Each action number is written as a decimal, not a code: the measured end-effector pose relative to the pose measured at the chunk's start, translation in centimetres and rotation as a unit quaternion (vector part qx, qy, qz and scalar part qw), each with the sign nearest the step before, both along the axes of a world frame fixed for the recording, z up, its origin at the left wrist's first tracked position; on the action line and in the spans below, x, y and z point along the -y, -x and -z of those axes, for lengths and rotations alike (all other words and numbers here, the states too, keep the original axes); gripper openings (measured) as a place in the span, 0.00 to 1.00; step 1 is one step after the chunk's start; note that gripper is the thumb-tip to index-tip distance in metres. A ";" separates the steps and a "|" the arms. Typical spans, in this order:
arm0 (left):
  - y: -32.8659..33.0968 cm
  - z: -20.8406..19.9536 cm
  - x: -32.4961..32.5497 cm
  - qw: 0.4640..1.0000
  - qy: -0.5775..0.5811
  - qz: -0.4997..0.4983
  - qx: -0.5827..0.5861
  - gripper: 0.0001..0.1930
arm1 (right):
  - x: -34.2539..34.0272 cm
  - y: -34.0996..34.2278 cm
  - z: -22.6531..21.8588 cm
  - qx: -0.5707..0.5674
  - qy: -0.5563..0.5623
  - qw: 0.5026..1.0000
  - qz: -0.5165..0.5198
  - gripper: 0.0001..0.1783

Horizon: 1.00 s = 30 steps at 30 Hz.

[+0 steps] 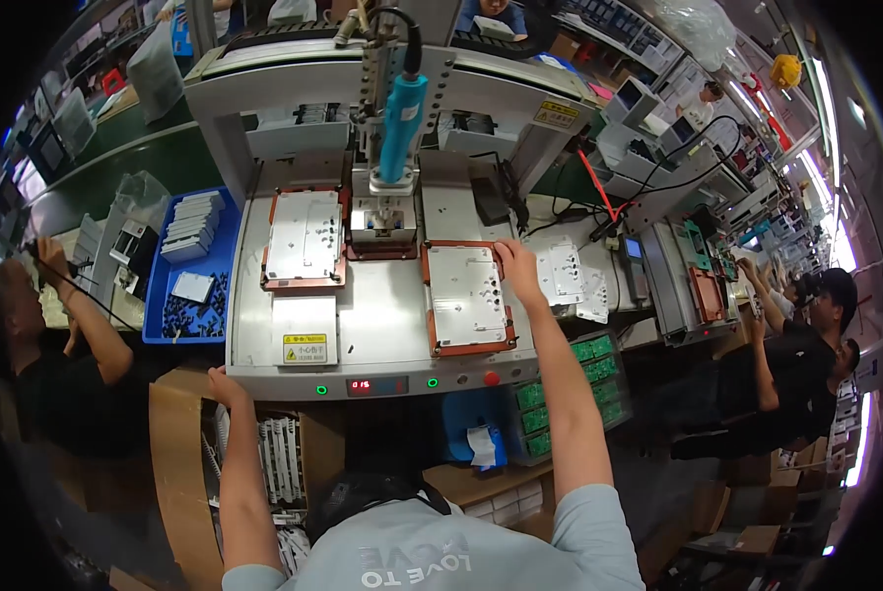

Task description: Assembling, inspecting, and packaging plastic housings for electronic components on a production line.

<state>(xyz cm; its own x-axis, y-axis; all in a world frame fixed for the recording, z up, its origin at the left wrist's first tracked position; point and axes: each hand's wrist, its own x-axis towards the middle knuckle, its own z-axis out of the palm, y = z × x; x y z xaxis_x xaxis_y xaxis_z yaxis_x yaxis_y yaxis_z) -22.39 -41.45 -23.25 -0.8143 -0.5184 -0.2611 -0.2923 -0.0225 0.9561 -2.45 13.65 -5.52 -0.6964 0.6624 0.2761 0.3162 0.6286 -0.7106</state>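
Note:
My right hand (517,268) is closed at the upper right corner of a white plastic panel (461,295) with small holes and dark parts. That panel lies in a reddish-brown fixture (471,349) on the right of the machine bed. A similar white panel (304,236) sits in the left fixture (304,283). Between them, at the back, a teal electric screwdriver (402,128) stands upright over a metal head (383,219). My left hand (228,387) is curled at the machine's front left corner; whatever its fingers hold is hidden.
Left of the machine, a blue bin (156,313) holds white pieces and small black parts. More white panels (562,274) lie to the right. Green circuit boards (575,389) sit in a tray below right. A cardboard box (177,463) stands below left. Co-workers are at both sides.

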 end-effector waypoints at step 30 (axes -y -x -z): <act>0.3 1.0 0.0 0.956 0.259 0.135 -0.033 0.17 | -6.9 -22.3 -0.1 -0.408 0.229 0.842 0.269 0.28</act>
